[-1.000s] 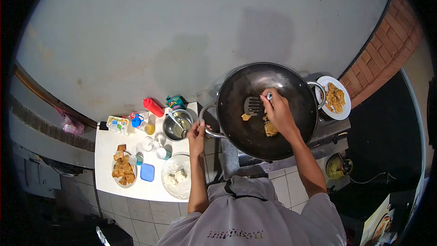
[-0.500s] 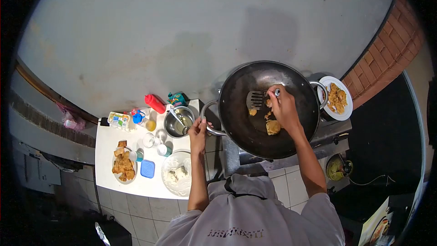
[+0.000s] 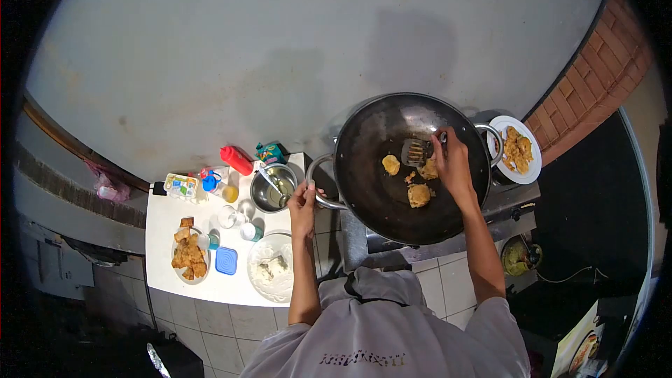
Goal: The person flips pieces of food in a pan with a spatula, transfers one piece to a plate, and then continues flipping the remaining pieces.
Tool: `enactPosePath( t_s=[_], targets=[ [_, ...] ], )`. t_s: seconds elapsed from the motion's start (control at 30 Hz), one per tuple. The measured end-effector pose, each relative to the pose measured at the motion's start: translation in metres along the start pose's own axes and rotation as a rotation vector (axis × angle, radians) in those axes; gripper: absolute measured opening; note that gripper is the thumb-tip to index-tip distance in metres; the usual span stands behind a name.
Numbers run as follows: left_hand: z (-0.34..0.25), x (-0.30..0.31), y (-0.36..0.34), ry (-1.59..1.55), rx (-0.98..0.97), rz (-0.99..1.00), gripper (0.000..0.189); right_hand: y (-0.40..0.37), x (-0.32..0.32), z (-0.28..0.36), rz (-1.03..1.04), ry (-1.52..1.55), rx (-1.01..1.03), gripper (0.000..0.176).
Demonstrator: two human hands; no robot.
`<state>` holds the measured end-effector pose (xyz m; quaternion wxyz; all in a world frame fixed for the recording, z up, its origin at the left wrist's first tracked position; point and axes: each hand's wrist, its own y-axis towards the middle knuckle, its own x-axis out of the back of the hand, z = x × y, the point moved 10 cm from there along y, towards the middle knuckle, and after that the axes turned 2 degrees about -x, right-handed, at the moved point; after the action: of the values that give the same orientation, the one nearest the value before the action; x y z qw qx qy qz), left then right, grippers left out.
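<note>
A large dark wok (image 3: 378, 203) sits on the stove, and my left hand (image 3: 304, 204) is closed around its left loop handle (image 3: 318, 180). In my right hand (image 3: 453, 162) is a slotted spatula (image 3: 414, 152), its head over the middle of the wok. Several browned food pieces lie inside: a small round one (image 3: 390, 164) left of the spatula, a larger one (image 3: 419, 195) nearer me, and another (image 3: 428, 169) beside my right fingers, partly hidden by them. Small crumbs lie between these pieces.
Right of the wok is a white plate of fried pieces (image 3: 518, 150). The white table (image 3: 231, 290) at left holds a metal bowl (image 3: 273, 187) with a spoon, a plate of fried food (image 3: 189, 255), a plate with white food (image 3: 271, 266), cups and a red bottle (image 3: 236, 159).
My right hand and the spatula have moved right and slightly away from me. The small food piece at left now lies apart from the spatula. My left hand stays on the handle.
</note>
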<state>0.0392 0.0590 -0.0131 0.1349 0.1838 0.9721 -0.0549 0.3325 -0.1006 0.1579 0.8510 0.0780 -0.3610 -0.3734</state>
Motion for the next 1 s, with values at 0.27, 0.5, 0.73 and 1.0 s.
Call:
enactPosePath(
  t_s=[0.27, 0.5, 0.73, 1.0],
  targets=[
    [-0.004, -0.001, -0.002, -0.002, -0.019, -0.006, 0.025, -0.002, -0.018, -0.008, 0.02, 0.036, 0.077, 0.01],
    [-0.002, -0.001, -0.001, -0.016, -0.028, 0.002, 0.026, -0.005, -0.024, 0.013, 0.095, 0.154, -0.032, 0.012],
    [0.001, 0.0, 0.0, 0.011, -0.012, -0.008, 0.026, -0.011, -0.035, 0.029, 0.092, 0.243, 0.046, 0.01],
    [-0.005, -0.002, -0.002, 0.015, -0.033, 0.004, 0.024, -0.018, -0.051, 0.03, 0.144, 0.189, 0.101, 0.009]
  ],
)
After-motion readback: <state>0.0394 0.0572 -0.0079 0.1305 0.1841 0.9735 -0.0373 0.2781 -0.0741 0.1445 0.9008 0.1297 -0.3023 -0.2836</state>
